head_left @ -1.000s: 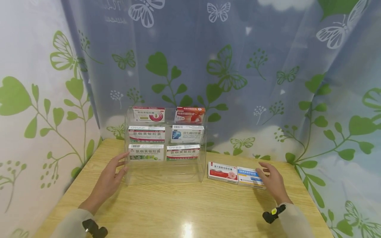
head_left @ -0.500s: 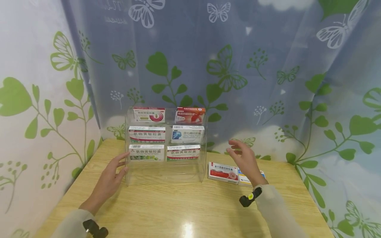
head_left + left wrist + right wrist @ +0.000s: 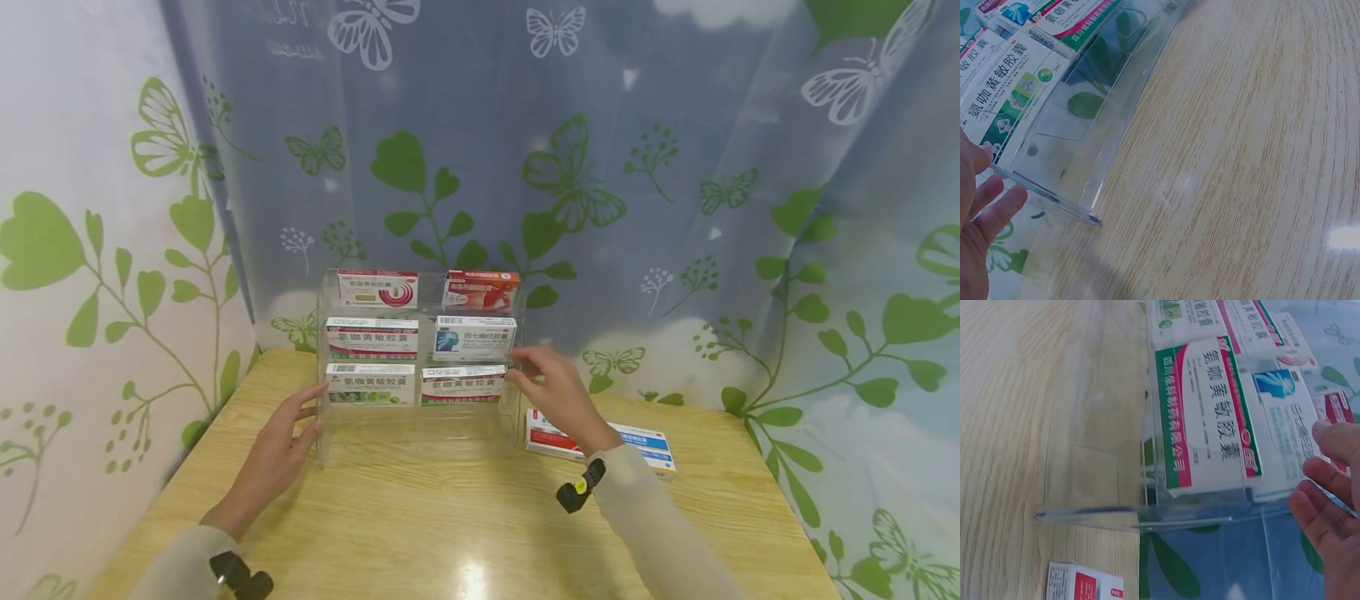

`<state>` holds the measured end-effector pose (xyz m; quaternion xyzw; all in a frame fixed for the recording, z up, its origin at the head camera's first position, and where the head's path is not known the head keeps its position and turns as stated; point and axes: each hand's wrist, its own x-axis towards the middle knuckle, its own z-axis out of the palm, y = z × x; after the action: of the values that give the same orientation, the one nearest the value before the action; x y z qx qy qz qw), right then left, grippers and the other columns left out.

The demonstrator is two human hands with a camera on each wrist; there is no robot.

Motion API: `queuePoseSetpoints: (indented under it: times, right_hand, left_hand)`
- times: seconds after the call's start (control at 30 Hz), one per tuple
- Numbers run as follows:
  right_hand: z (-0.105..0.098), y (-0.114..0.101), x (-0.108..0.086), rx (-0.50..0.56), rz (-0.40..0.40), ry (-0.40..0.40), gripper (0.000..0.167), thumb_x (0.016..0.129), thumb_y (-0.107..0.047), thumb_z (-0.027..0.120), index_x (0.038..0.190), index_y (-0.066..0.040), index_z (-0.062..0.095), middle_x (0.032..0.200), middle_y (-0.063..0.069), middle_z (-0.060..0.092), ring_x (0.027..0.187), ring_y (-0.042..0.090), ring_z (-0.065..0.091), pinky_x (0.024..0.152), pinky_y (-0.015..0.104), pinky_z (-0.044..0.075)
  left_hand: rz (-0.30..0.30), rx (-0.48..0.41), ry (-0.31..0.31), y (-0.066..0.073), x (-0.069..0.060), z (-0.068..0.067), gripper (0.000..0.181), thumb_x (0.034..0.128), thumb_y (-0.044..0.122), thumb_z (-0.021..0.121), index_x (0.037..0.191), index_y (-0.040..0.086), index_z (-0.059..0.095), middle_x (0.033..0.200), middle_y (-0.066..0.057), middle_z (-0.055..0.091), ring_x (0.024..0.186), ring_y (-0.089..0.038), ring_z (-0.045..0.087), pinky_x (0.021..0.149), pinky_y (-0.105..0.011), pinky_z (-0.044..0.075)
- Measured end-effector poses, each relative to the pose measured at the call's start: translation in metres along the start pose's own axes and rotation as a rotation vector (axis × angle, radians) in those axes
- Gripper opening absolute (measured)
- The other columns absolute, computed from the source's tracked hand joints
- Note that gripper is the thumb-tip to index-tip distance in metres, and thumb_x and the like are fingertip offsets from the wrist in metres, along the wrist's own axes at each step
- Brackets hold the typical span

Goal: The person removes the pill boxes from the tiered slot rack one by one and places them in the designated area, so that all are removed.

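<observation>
A clear tiered rack (image 3: 450, 427) holds several medicine boxes in two columns. My left hand (image 3: 273, 446) rests its fingertips at the rack's left side, beside the white and green box (image 3: 371, 388); the left wrist view shows the fingers (image 3: 1004, 209) loosely spread at the clear side panel. My right hand (image 3: 558, 393) is at the rack's right side, fingers relaxed, near the white box with a blue picture (image 3: 474, 340) and the green and red box below it (image 3: 462, 387). In the right wrist view the fingers (image 3: 1316, 506) are by the panel's edge; exact contact cannot be told.
On the wooden table (image 3: 420, 525), right of the rack, lie a red and white box (image 3: 546, 435) and a blue and white box (image 3: 651, 446), partly behind the right forearm. A patterned curtain (image 3: 465, 125) stands behind and at both sides.
My right hand has moved left from above the blue and white box to the rack's right side. My left hand has stayed at the rack's left side.
</observation>
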<state>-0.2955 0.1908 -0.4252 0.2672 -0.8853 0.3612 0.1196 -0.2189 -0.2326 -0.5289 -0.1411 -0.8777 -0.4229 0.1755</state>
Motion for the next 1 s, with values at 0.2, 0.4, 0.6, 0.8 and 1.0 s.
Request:
queuePoseSetpoints:
  times: [0.2,0.4,0.6,0.8,1.0]
  right_hand:
    - [0.011,-0.005,0.004,-0.058,-0.024,-0.117,0.038,0.107,-0.016,0.072,0.144,-0.009,0.068,0.146,0.011,0.068,0.129,0.035,0.069,0.110,0.056,0.060]
    - [0.018,-0.011,0.006,-0.187,-0.098,-0.139,0.036,0.106,-0.013,0.073,0.141,-0.006,0.070,0.146,0.013,0.069,0.138,0.035,0.064,0.118,0.054,0.055]
    - [0.022,-0.017,0.011,-0.298,-0.088,-0.188,0.033,0.105,-0.007,0.072,0.138,-0.004,0.072,0.143,0.016,0.071,0.133,0.036,0.063,0.116,0.053,0.054]
    - [0.027,-0.016,0.012,-0.354,-0.103,-0.186,0.030,0.105,-0.004,0.071,0.135,-0.007,0.074,0.135,0.012,0.074,0.125,0.032,0.061,0.111,0.049,0.056]
    - [0.025,-0.018,0.013,-0.348,-0.236,-0.051,0.028,0.104,0.000,0.071,0.131,-0.008,0.075,0.128,0.010,0.074,0.119,0.030,0.064,0.106,0.046,0.059]
  left_hand:
    - [0.002,0.002,0.003,-0.001,0.000,0.001,0.062,0.1082,-0.006,0.060,0.166,0.008,0.041,0.164,-0.028,0.046,0.129,-0.054,0.064,0.091,-0.063,0.065]
    - [0.006,0.003,0.004,-0.002,0.000,0.001,0.063,0.1080,-0.006,0.060,0.166,0.008,0.041,0.164,-0.028,0.046,0.129,-0.054,0.064,0.091,-0.064,0.065]
    - [-0.002,-0.006,0.000,0.000,0.000,0.000,0.062,0.1084,-0.005,0.060,0.166,0.009,0.041,0.164,-0.028,0.045,0.130,-0.054,0.064,0.091,-0.064,0.065]
    - [-0.006,-0.008,-0.006,0.002,0.002,-0.001,0.062,0.1083,-0.005,0.060,0.166,0.009,0.041,0.164,-0.028,0.045,0.130,-0.054,0.064,0.091,-0.063,0.065]
    - [-0.016,-0.006,-0.011,0.002,0.001,-0.002,0.062,0.1089,-0.004,0.060,0.166,0.009,0.041,0.165,-0.028,0.045,0.130,-0.054,0.063,0.092,-0.064,0.065]
